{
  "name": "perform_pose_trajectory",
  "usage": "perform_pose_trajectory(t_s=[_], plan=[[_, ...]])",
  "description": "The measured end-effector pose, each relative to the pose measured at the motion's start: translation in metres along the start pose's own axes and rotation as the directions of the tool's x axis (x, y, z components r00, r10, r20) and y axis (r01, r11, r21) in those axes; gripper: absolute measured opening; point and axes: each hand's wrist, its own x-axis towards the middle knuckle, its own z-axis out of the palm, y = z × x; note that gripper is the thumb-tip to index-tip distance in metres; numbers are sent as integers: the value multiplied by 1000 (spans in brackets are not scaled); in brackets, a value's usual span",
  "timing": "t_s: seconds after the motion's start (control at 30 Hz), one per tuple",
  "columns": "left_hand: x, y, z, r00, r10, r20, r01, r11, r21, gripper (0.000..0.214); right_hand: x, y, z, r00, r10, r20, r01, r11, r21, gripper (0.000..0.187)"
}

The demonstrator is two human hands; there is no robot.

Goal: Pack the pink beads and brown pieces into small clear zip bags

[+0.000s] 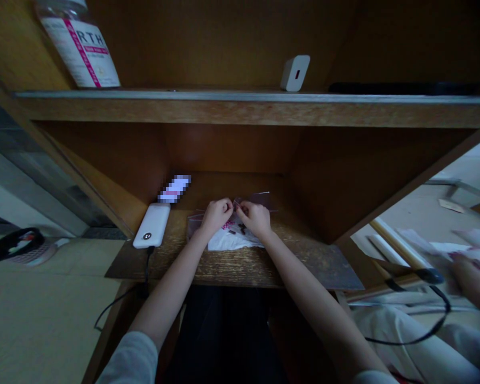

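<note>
My left hand (216, 214) and my right hand (256, 217) meet over the middle of a wooden desk (304, 261), fingers curled and pinched together on a small clear plastic bag (260, 199). Below them lies a white sheet (228, 241) with several small dark and pink pieces (237, 229) on it. What exactly sits between the fingertips is too small to make out.
A white power bank (152, 226) with a cable lies left of my hands, a blurred phone (175, 189) behind it. On the upper shelf stand a labelled jar (80, 45) and a white charger (295, 72). Another person's hand (474, 280) works at the right. A black basket (14, 246) sits on the floor left.
</note>
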Motion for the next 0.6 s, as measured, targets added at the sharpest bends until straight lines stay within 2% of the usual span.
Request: perform_pose_trajectory(t_s=[0.07,0.13,0.23,0.33,0.43,0.6], plan=[[3,1,2,993,-96,62,107,973,-203,5,1,-1,1,1000,16,-7,-16,1000,9,34],[5,3,3,975,-185,122,219,887,-407,10,1,-2,2,999,33,-12,-33,999,28,36],[7,8,0,913,-314,262,408,660,-631,19,3,-4,1,999,45,2,-45,998,46,35],[8,16,-7,837,-371,403,540,436,-720,16,4,-7,1,998,65,13,-66,995,72,32],[11,22,-12,826,-387,410,537,322,-780,14,8,-5,3,995,103,6,-102,981,166,30],[17,28,-16,826,-417,379,500,234,-834,25,15,8,12,994,110,-15,-95,917,388,24]])
